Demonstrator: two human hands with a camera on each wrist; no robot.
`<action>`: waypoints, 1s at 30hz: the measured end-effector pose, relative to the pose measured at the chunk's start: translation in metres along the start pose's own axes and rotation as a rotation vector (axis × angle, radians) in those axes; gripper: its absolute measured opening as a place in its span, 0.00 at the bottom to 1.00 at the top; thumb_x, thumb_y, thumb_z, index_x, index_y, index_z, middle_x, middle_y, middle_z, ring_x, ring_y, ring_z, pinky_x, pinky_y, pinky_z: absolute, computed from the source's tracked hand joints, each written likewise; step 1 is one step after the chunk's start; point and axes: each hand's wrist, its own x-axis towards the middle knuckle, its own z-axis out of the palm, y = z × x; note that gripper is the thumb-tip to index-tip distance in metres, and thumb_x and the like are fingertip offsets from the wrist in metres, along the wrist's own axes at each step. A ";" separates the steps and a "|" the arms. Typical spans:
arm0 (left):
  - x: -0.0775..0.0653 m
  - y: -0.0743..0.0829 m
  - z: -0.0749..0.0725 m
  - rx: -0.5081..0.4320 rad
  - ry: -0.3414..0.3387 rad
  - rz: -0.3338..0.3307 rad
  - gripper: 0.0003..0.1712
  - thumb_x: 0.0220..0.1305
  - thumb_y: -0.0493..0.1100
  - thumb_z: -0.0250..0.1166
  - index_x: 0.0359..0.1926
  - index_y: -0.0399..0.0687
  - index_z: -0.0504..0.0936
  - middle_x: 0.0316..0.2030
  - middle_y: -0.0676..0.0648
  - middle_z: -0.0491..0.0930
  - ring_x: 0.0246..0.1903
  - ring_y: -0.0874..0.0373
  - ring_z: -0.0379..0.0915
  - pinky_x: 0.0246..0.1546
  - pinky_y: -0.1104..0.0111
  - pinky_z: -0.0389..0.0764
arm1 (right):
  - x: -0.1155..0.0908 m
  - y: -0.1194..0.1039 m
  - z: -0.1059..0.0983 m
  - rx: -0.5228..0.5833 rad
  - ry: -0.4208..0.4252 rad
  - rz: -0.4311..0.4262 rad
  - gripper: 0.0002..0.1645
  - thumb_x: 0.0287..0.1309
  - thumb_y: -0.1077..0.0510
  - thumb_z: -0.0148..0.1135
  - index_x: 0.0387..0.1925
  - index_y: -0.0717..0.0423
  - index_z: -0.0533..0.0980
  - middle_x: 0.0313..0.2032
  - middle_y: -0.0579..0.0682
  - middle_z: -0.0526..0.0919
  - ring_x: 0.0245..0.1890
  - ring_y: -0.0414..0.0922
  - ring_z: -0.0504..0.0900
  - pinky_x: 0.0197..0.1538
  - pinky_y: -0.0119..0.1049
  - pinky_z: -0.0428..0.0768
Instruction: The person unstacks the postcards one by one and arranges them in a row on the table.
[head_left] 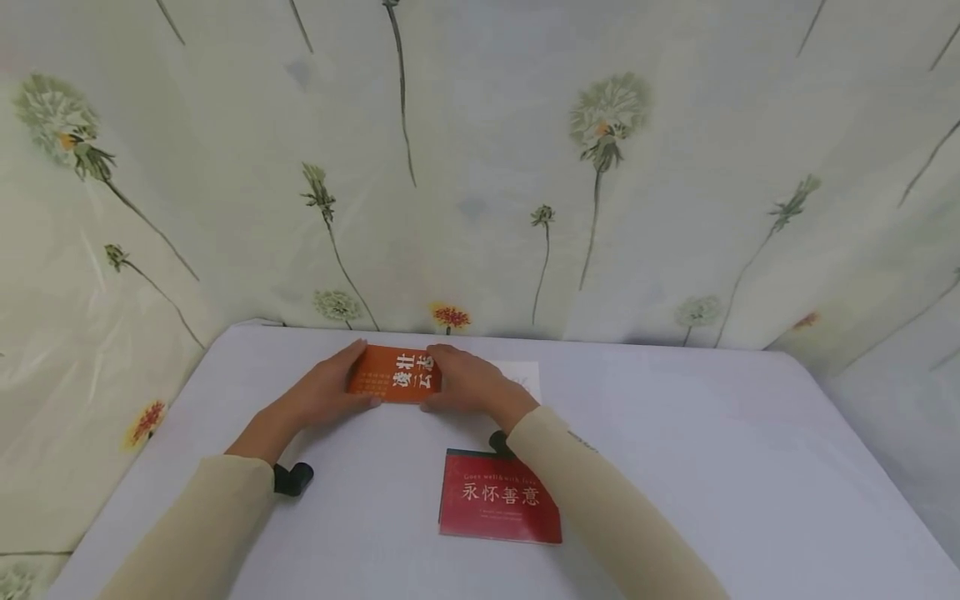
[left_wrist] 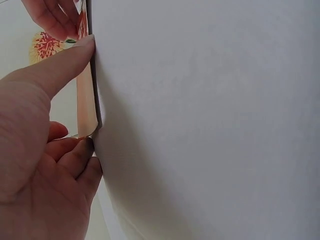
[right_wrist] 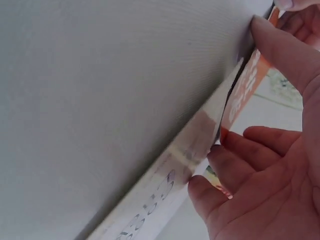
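Left hand, right hand gripped orange booklet at ends, seemingly positioning it; next move likely needed level handling.

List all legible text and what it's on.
"壮志凌云": orange card; smaller lines too small.
"永怀善意": red card; line above ends "with love", lines below too small.
White sheet: printing unreadable.
Right sleeve: dark lettering, unreadable.
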 end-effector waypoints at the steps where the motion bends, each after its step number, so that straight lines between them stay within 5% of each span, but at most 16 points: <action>1: 0.000 0.000 0.000 0.002 0.000 -0.002 0.56 0.57 0.55 0.71 0.76 0.45 0.47 0.74 0.43 0.49 0.72 0.45 0.45 0.68 0.50 0.55 | 0.000 0.001 0.001 0.002 0.000 0.002 0.56 0.47 0.37 0.73 0.72 0.46 0.56 0.65 0.44 0.68 0.61 0.43 0.67 0.62 0.44 0.70; 16: 0.001 0.003 0.002 0.025 -0.005 -0.007 0.54 0.58 0.57 0.70 0.75 0.45 0.50 0.76 0.43 0.42 0.72 0.41 0.41 0.67 0.45 0.54 | -0.005 0.004 0.003 0.060 -0.001 -0.006 0.52 0.49 0.38 0.71 0.71 0.44 0.58 0.65 0.43 0.67 0.63 0.44 0.66 0.63 0.46 0.69; 30: 0.001 0.000 0.003 0.014 -0.012 -0.011 0.53 0.59 0.56 0.69 0.75 0.45 0.51 0.76 0.44 0.42 0.73 0.42 0.41 0.68 0.46 0.53 | -0.004 0.008 0.009 0.044 0.003 -0.041 0.51 0.51 0.38 0.69 0.72 0.47 0.58 0.69 0.45 0.62 0.70 0.45 0.58 0.70 0.47 0.57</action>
